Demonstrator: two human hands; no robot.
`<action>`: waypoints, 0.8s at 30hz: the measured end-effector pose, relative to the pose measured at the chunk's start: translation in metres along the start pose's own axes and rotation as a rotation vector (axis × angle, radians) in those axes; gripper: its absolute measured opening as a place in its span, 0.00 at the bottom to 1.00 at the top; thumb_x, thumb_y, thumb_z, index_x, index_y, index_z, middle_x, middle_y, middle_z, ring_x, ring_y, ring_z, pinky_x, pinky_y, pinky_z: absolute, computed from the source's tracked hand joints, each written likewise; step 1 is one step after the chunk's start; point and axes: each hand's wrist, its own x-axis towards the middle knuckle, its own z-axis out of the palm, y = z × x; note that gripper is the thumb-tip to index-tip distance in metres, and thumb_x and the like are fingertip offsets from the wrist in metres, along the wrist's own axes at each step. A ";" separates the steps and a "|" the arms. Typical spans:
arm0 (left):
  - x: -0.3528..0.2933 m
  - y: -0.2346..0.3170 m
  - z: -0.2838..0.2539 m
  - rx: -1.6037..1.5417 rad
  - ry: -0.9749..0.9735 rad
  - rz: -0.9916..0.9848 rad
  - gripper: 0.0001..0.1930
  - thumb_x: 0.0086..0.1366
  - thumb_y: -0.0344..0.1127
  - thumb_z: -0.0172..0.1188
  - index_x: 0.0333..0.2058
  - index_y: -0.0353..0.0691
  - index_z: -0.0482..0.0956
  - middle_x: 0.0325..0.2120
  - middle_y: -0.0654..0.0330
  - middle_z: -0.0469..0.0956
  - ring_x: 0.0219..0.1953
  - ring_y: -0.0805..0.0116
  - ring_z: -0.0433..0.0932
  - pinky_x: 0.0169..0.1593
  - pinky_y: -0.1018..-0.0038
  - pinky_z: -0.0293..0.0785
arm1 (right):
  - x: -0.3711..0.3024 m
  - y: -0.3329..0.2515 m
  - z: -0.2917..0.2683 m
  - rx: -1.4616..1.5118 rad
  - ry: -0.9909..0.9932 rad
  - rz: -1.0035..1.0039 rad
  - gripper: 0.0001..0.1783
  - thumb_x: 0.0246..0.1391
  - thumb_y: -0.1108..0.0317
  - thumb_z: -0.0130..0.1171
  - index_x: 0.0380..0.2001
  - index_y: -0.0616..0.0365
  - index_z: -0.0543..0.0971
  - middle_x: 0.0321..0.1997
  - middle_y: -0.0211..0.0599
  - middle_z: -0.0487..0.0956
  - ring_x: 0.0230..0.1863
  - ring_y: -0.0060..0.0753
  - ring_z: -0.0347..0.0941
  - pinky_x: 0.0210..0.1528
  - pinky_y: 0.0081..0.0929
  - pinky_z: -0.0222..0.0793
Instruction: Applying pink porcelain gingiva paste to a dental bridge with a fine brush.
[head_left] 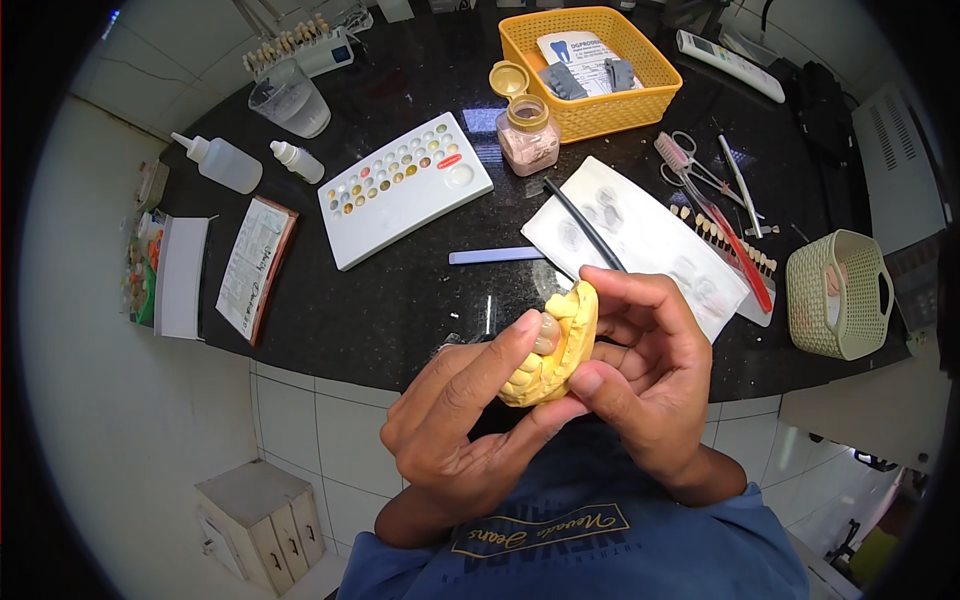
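A yellow plaster dental model is held up in front of my chest, just off the near edge of the dark counter. My right hand grips its right side, thumb low and fingertips at the top. From the other side my left hand pinches the model, its thumb beneath. The left index fingertip touches the greyish-beige crowns seated among the yellow teeth. Part of the model is hidden behind the left fingers.
Beyond my hands lie a white shade palette, a blue-grey strip, and a dark pen-like stick on smudged paper. A powder jar stands open by a yellow basket. Scissors, a red-handled toothbrush and a pale basket are at right.
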 end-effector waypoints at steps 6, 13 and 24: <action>-0.002 0.003 -0.003 0.068 -0.052 -0.001 0.29 0.44 0.35 0.73 0.45 0.30 0.75 0.32 0.53 0.79 0.35 0.67 0.78 0.38 0.75 0.75 | 0.001 0.002 -0.001 0.053 -0.069 0.007 0.33 0.44 0.76 0.66 0.54 0.67 0.64 0.49 0.43 0.70 0.51 0.28 0.70 0.51 0.23 0.71; -0.006 -0.006 -0.001 0.073 -0.052 0.138 0.29 0.46 0.39 0.72 0.45 0.30 0.74 0.34 0.51 0.78 0.37 0.63 0.78 0.40 0.72 0.75 | 0.001 0.004 -0.003 -0.013 -0.066 -0.049 0.36 0.40 0.77 0.68 0.54 0.67 0.64 0.51 0.43 0.68 0.52 0.29 0.69 0.52 0.25 0.71; -0.003 0.001 -0.020 -0.243 -0.077 -0.185 0.17 0.54 0.36 0.66 0.40 0.31 0.78 0.33 0.52 0.77 0.37 0.67 0.77 0.41 0.75 0.72 | -0.004 0.011 -0.001 -0.191 -0.053 -0.192 0.38 0.39 0.76 0.70 0.53 0.68 0.63 0.52 0.44 0.68 0.51 0.30 0.70 0.52 0.26 0.70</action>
